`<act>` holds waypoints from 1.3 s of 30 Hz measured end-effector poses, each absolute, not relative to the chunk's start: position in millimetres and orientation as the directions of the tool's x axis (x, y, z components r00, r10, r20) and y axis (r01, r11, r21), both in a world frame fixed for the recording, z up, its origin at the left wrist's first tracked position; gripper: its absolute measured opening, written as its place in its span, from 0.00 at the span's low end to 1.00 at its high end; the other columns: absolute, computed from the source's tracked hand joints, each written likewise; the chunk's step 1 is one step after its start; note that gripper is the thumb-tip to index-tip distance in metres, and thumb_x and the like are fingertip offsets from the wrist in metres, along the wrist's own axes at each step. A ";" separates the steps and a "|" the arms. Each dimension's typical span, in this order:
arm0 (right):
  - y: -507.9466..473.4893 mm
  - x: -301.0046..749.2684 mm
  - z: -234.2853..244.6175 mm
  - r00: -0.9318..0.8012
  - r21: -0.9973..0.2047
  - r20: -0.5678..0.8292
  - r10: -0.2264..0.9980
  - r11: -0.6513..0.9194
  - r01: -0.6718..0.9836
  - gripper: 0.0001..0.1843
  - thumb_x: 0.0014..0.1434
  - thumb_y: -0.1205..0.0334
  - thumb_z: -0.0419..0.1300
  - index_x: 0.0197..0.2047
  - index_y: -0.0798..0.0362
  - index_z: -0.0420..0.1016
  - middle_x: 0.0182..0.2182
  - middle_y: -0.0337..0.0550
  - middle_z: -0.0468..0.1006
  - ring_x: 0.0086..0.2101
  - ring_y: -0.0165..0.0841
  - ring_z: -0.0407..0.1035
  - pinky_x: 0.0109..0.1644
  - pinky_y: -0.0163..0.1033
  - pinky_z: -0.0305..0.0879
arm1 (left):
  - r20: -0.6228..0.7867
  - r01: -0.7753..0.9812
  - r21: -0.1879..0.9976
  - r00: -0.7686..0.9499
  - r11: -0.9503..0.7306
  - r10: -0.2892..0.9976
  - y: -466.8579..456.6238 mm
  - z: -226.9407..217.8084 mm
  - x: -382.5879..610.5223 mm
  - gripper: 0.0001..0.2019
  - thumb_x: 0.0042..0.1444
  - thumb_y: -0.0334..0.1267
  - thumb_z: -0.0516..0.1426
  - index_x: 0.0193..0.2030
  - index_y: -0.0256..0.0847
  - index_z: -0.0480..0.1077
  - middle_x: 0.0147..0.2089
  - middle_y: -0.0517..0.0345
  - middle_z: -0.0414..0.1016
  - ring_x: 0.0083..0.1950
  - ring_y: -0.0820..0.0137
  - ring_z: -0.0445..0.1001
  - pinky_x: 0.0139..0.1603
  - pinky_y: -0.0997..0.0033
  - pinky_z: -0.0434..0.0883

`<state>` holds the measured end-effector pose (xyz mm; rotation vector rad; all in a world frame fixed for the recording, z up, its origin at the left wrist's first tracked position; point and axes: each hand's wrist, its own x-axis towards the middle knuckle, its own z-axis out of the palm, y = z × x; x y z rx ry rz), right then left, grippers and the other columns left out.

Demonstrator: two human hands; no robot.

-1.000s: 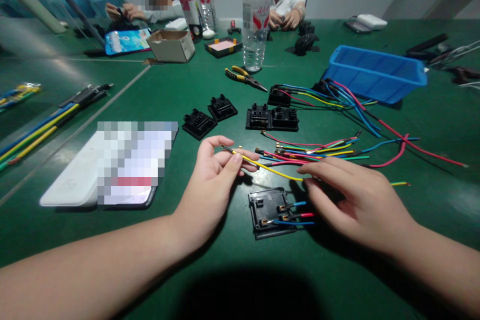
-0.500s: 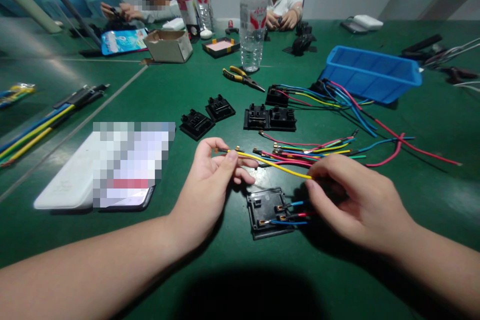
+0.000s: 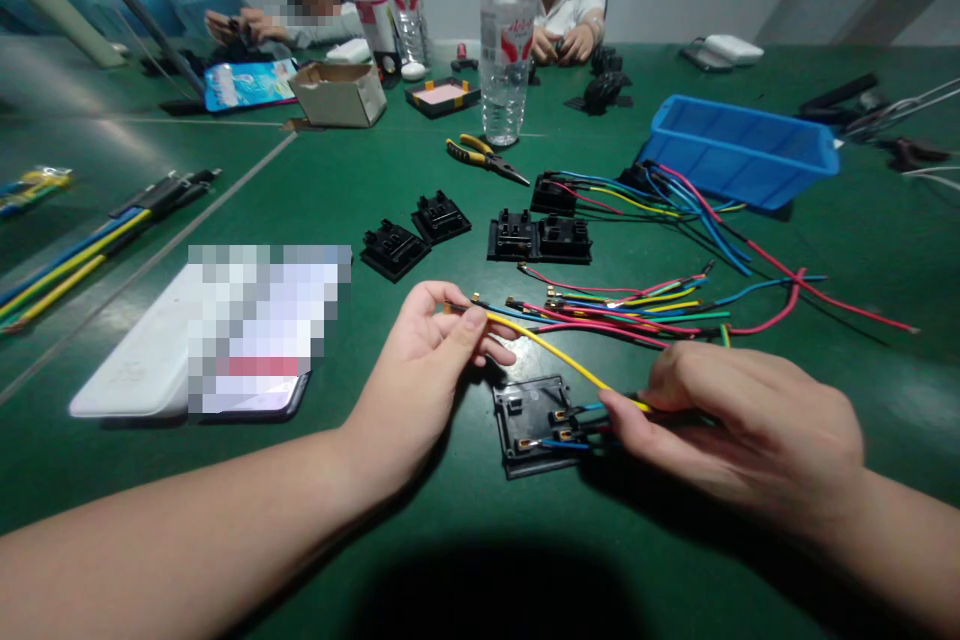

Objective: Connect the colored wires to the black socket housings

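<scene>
My left hand (image 3: pixel 431 360) pinches a yellow wire (image 3: pixel 551 348) between thumb and forefinger near its dark-sleeved terminal end. The other fingers are loosely curled. From there the wire slopes down to my right hand (image 3: pixel 739 420), whose thumb lies over it and whose curled fingers are behind it. The wire's far end is hidden in that hand. Below the wire, a black plastic socket plate (image 3: pixel 536 460) lies on the green table, with blue and red wires fitted into brass terminals. My right hand partly covers those wires.
Loose coloured wires (image 3: pixel 622 305) lie beyond my hands, near black plates (image 3: pixel 514 235), pliers (image 3: pixel 487 158) and a blue bin (image 3: pixel 750 145). Two phones (image 3: pixel 142 350) are at left, with a bundle of cables (image 3: pixel 97 240). A water bottle (image 3: pixel 506 50) stands ahead; two people sit opposite.
My right hand has moved down and slightly right, so the yellow wire slopes more steeply and more of its length shows. My left hand has shifted slightly right, still pinching it.
</scene>
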<state>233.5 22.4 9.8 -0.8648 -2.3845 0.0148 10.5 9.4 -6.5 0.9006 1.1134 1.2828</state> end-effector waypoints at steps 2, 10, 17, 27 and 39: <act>22.4 233.5 9.6 -0.626 -0.175 0.536 0.566 0.801 0.573 0.19 0.61 0.60 0.61 0.20 0.51 0.63 0.15 0.34 0.65 0.16 0.24 0.59 0.21 0.35 0.52 | -0.126 -0.267 0.958 -0.050 0.108 0.991 9.3 -6.8 10.2 0.08 0.63 0.35 0.57 0.40 0.42 0.58 0.26 0.63 0.78 0.29 0.76 0.76 0.33 0.79 0.67; 35.3 237.5 1.3 -0.560 -0.116 0.532 0.635 0.710 0.695 0.12 0.66 0.56 0.56 0.35 0.54 0.72 0.26 0.42 0.78 0.26 0.31 0.72 0.30 0.36 0.62 | -0.172 -0.325 0.940 -0.182 0.106 0.968 16.0 -7.6 9.9 0.06 0.65 0.33 0.54 0.39 0.42 0.58 0.29 0.64 0.77 0.29 0.77 0.74 0.35 0.79 0.67; 35.5 236.1 0.7 -0.466 -0.125 0.528 0.710 0.608 0.784 0.17 0.65 0.51 0.56 0.27 0.52 0.67 0.20 0.40 0.73 0.21 0.32 0.67 0.24 0.37 0.56 | -0.188 -0.306 0.944 -0.178 0.127 0.966 14.2 -4.4 12.1 0.05 0.66 0.33 0.52 0.40 0.42 0.57 0.27 0.64 0.76 0.30 0.76 0.73 0.36 0.78 0.66; 33.1 236.3 4.3 -0.561 -0.014 0.589 0.582 0.701 0.713 0.19 0.64 0.57 0.58 0.22 0.52 0.64 0.14 0.34 0.64 0.16 0.25 0.57 0.23 0.35 0.51 | -0.168 -0.291 0.949 -0.149 0.119 0.975 13.8 -4.9 11.1 0.05 0.66 0.33 0.53 0.39 0.42 0.57 0.27 0.62 0.78 0.30 0.76 0.74 0.36 0.80 0.67; 39.8 238.8 -4.1 -0.451 -0.194 0.537 0.713 0.625 0.756 0.11 0.64 0.58 0.57 0.45 0.55 0.76 0.34 0.44 0.82 0.31 0.32 0.75 0.33 0.36 0.66 | -0.201 -0.342 0.932 -0.205 0.123 0.958 16.9 -4.8 10.6 0.05 0.67 0.32 0.50 0.38 0.42 0.57 0.34 0.62 0.78 0.29 0.78 0.77 0.32 0.82 0.68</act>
